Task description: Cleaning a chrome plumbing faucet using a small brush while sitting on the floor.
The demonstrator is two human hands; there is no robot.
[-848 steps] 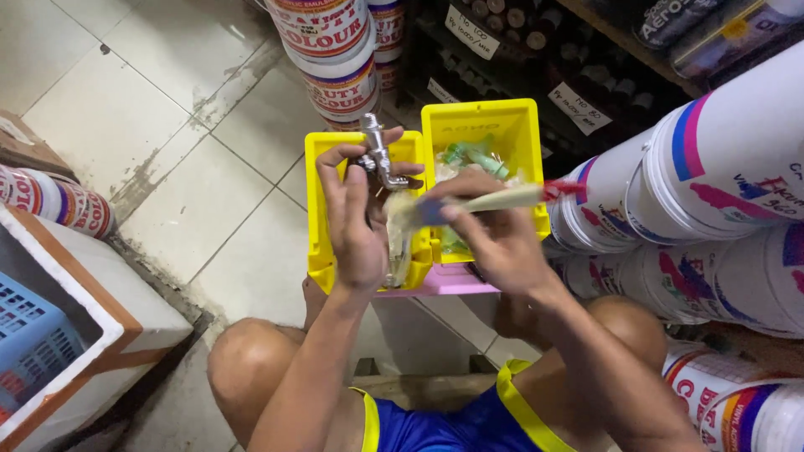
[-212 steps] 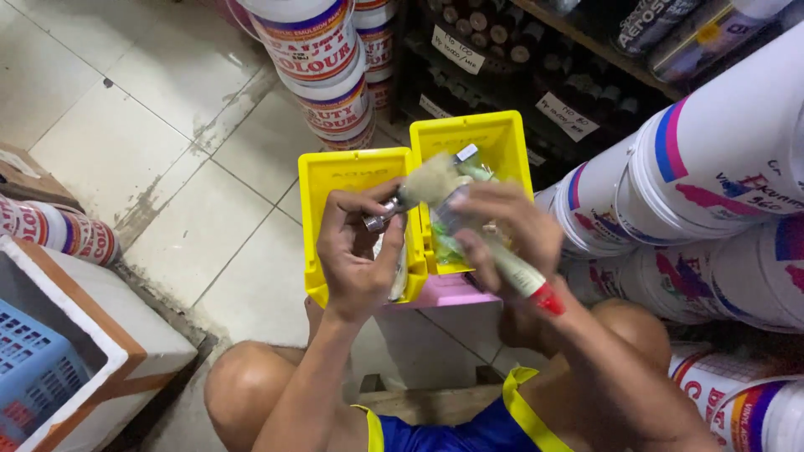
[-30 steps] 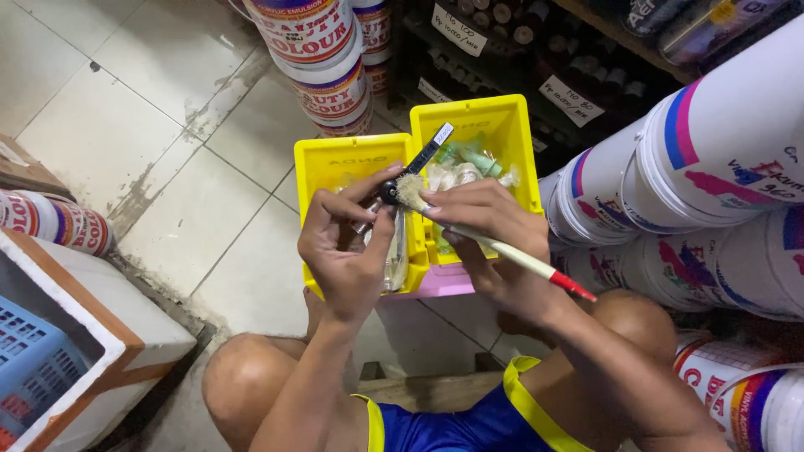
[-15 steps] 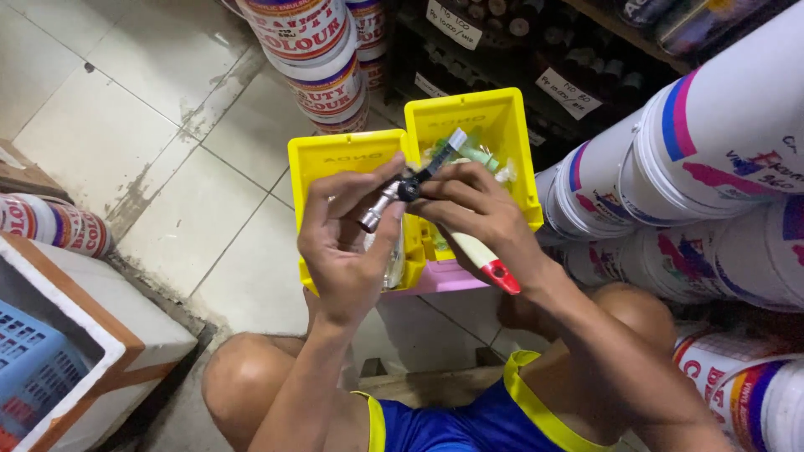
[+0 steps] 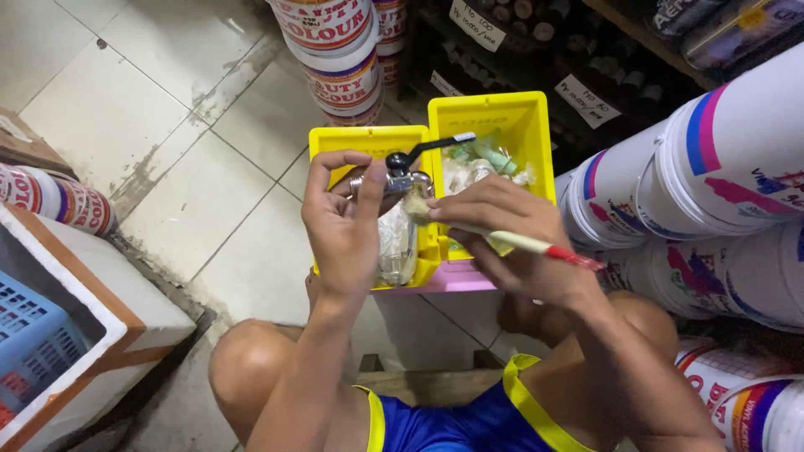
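Brushing step, I judged: left hand (image 5: 342, 224) gripped a metal tap (image 5: 400, 181), right hand (image 5: 502, 230) pinched a paintbrush (image 5: 511, 243) against it; next needs turning the tap.

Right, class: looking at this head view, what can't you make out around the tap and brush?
- Tap body: partly hidden by the left hand.
- Brush bristles: blurred against the tap; the right hand covers the handle's middle.
- Left bin contents: behind both hands.
- Shelf items: dark, too small.
- Buckets: cut off by the right edge.
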